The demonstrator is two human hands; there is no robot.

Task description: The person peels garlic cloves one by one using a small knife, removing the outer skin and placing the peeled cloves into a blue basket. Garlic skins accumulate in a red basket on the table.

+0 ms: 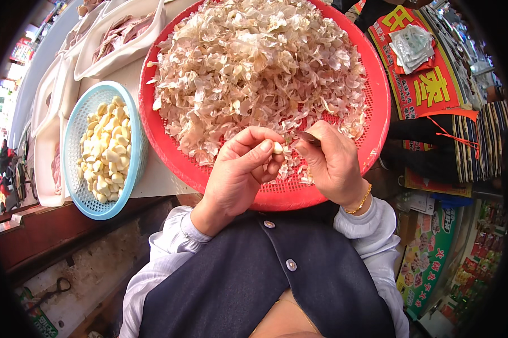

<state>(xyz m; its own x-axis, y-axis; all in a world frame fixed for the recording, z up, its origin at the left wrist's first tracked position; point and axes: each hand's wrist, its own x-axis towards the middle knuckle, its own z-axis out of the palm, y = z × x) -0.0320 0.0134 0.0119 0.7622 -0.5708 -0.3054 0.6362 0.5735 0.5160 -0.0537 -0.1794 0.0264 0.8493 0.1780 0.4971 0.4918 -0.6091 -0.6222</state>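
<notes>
Between the thumb and fingers of my left hand [247, 164] is a pale garlic clove [278, 148]. Close on its right, my right hand [332, 158] grips a small dark blade, probably a knife [308, 137]; its handle is hidden in the fist. Both hands are over the near part of a round red plastic basket [262, 200], which holds a big heap of dry garlic skins [258, 72]. To the left, a light blue plastic colander [132, 169] contains many peeled garlic cloves [108, 148].
White plastic trays [78, 69] with pieces of raw meat [125, 34] stand behind and left of the colander on a pale tabletop [152, 181]. A person in a striped garment [482, 143] is at the right, near a red printed banner [427, 63] with plastic bags [412, 46] on it.
</notes>
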